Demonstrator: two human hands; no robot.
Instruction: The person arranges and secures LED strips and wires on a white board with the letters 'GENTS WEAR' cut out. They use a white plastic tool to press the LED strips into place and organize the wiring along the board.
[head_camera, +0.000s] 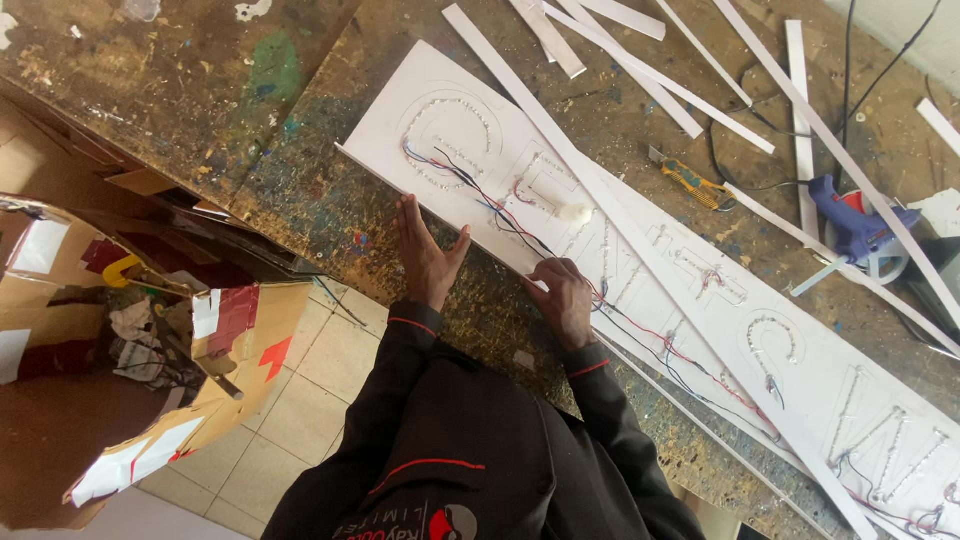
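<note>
paint-stained workbench (300, 190) bears a long white board (640, 270), white strips (640, 75), glue gun (855, 225).

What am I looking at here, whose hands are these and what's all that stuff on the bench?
This is one picture from a camera worn on a person's head, looking down at their own two bare hands. A long white board lies on a paint-stained workbench; letter outlines on it are filled with small lights joined by red, blue and black wires. The left hand lies flat at the board's near edge. The right hand rests on the board by the wires. Neither clearly holds anything. Around lie white strips, a blue glue gun and a yellow cutter. A cardboard box of scraps stands on the floor.
</note>
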